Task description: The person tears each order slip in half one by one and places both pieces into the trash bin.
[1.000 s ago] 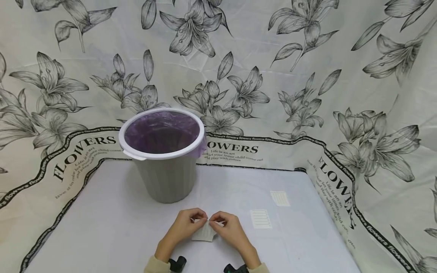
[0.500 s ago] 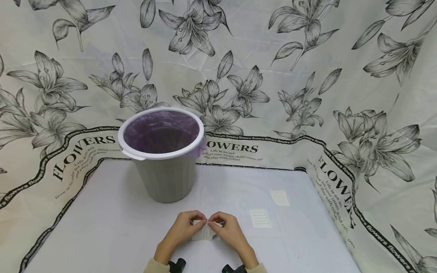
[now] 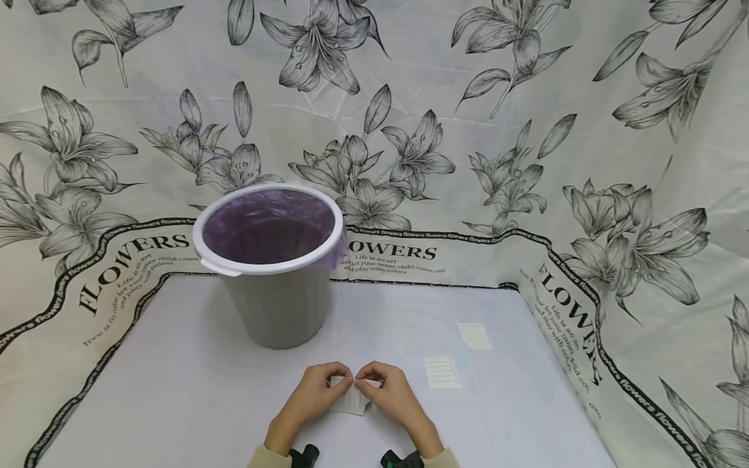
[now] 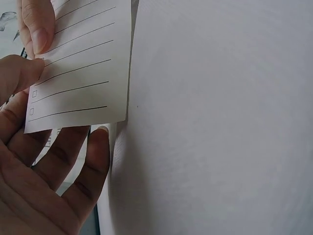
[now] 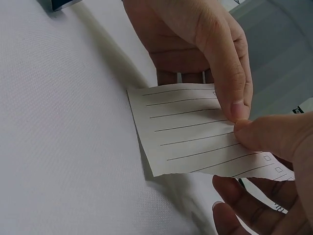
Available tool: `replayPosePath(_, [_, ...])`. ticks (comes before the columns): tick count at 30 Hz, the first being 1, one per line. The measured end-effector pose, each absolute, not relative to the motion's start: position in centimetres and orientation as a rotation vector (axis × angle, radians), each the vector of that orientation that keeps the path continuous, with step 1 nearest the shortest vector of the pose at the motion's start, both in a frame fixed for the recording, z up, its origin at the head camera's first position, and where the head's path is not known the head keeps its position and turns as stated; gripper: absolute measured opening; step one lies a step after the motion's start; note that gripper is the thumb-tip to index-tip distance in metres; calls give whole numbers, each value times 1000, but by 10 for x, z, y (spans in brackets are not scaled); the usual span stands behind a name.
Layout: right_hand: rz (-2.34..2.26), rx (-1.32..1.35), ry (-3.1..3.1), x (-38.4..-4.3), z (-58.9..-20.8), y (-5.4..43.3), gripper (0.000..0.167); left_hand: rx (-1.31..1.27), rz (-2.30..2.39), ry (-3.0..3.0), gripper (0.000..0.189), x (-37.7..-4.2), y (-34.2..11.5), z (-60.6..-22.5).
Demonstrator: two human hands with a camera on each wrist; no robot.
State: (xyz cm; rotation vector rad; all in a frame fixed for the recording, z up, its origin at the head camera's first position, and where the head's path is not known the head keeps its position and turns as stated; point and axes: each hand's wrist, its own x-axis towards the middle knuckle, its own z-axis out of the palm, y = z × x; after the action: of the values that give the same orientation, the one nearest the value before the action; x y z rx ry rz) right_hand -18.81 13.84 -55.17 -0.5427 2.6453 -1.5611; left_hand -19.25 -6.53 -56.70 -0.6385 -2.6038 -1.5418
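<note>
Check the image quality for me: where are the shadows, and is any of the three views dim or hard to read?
Head view: bright overall, but dark deep inside the bin, and lines on the held paper look faint; left wrist view: greyer, lines crisp, soft shadow on the table near the held paper; right wrist view: also dim, lines readable, soft shadows on the table.

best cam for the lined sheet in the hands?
Right wrist: the lined sheet is large and within the frame, though partly covered. Left wrist is close too, but the frame's top edge cuts it off. Head shows it small, partly hidden by the left hand and right hand.
</note>
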Motion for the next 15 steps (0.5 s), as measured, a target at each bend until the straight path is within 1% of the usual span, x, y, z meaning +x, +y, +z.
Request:
replayPosePath(6, [-1580, -580, 2644, -188, -553, 139, 5, -631, -1551, -2622, 8, -191, -65, -566])
replayPosePath(15, [-1554, -565, 2694, -188, -551, 137, 7, -634, -1535, -2627, 8, -193, -67, -563])
